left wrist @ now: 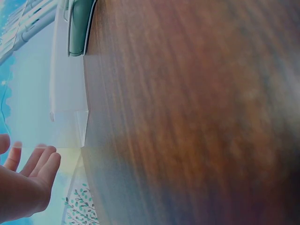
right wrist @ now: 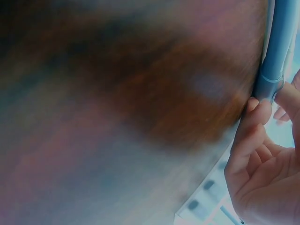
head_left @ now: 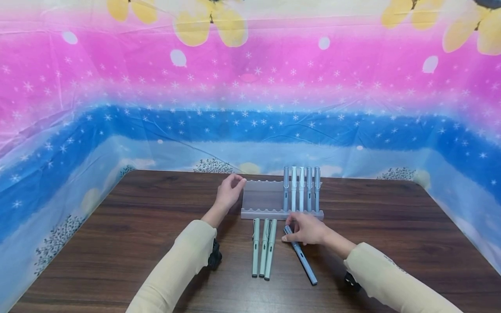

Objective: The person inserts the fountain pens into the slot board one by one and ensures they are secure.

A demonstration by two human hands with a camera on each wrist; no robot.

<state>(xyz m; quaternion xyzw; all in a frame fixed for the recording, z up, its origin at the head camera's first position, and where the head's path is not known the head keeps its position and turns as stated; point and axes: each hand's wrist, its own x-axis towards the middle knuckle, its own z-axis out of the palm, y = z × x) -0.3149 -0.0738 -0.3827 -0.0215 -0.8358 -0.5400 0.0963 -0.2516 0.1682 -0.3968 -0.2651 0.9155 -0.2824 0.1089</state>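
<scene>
A clear plastic pen rack point(head_left: 263, 196) stands on the table, its right half holding several upright blue-grey and white capped pens point(head_left: 301, 188). At the rack's upper left corner, the thumb and fingertips of my left hand point(head_left: 228, 192) pinch the edge of the panel. My right hand point(head_left: 309, 229), just in front of the rack, grips a blue-grey capped pen point(head_left: 304, 261) near its clip end. That pen slants toward the front right; in the right wrist view the fingertips and thumb meet around its end point(right wrist: 269, 86). Three pale green pens point(head_left: 265, 250) lie side by side before the rack.
The dark wooden table point(head_left: 148, 226) reaches back to a pink and blue patterned cloth point(head_left: 250, 87) hung around it. Along the rack's front runs a notched lower ledge point(head_left: 262, 214). A black wrist device point(head_left: 214, 255) sits under the left sleeve.
</scene>
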